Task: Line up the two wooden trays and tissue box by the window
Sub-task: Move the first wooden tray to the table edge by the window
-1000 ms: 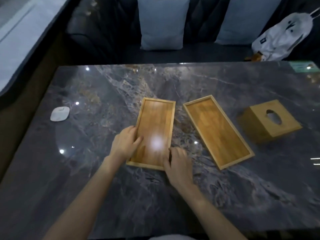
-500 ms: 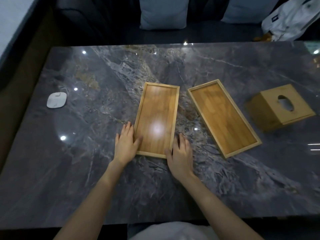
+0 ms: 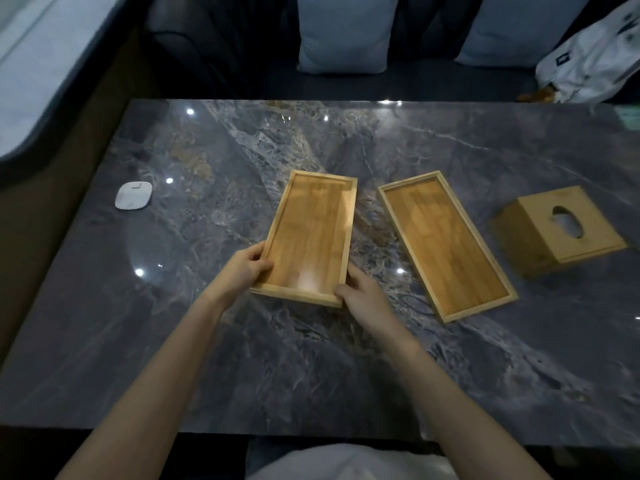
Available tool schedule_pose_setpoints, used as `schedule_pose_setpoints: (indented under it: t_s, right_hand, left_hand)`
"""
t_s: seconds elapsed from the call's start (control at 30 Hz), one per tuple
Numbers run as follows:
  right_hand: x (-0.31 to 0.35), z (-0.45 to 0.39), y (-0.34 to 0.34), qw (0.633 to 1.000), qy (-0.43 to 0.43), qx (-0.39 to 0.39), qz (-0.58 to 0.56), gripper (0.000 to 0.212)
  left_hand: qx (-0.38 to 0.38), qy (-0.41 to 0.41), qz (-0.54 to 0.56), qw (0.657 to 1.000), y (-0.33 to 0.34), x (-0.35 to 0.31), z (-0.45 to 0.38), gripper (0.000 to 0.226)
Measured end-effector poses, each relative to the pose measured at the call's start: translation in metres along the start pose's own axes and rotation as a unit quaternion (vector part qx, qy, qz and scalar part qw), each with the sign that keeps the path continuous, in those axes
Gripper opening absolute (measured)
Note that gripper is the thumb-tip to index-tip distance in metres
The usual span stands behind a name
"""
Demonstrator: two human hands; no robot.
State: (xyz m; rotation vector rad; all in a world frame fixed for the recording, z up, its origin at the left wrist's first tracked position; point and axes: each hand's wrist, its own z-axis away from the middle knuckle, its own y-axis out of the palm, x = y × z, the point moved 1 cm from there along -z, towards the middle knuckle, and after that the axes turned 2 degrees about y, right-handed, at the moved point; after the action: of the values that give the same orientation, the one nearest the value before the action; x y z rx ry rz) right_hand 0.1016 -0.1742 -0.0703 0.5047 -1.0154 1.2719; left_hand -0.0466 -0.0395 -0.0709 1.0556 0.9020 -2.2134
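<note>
left hand (image 3: 242,271): closed on the near-left corner of the left tray (image 3: 311,237), thumb over the rim
right hand (image 3: 360,292): closed on the same tray's near-right corner, fingers along its right side
left tray: mid-table, empty, long side running away from the person; near end looks slightly raised, cannot tell for sure
right tray (image 3: 446,244): flat on the table (image 3: 311,368), just right of the left tray, angled, not touching it, empty
tissue box (image 3: 557,230): wooden, oval slot on top, right of the right tray, apart from it
window (image 3: 38,64): far left, well apart from all three
white pad (image 3: 133,195): left side of table, near window edge
cushions (image 3: 346,29): on the seat beyond the table
</note>
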Motion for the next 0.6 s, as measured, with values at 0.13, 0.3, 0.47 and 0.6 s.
schedule_pose_setpoints:
  t_s: [0.13, 0.3, 0.47, 0.6]
  right_hand:
    - [0.019, 0.004, -0.012, 0.998, -0.025, 0.044, -0.037, 0.028]
    - [0.043, 0.003, -0.010, 0.994, -0.065, 0.072, -0.048, 0.030]
    - [0.074, -0.003, 0.013, 0.991, -0.104, 0.078, -0.024, 0.033]
    - [0.099, -0.009, 0.046, 0.986, -0.134, 0.093, -0.023, 0.043]
  left_hand:
    - [0.026, -0.033, 0.076, 0.996, -0.014, -0.006, 0.011, 0.047]
    - [0.005, -0.015, 0.129, 0.992, -0.038, -0.012, 0.028, 0.050]
    - [-0.029, 0.035, 0.131, 0.990, -0.077, -0.024, 0.045, 0.050]
    - [-0.056, 0.055, 0.127, 0.989, -0.121, -0.021, 0.054, 0.052]
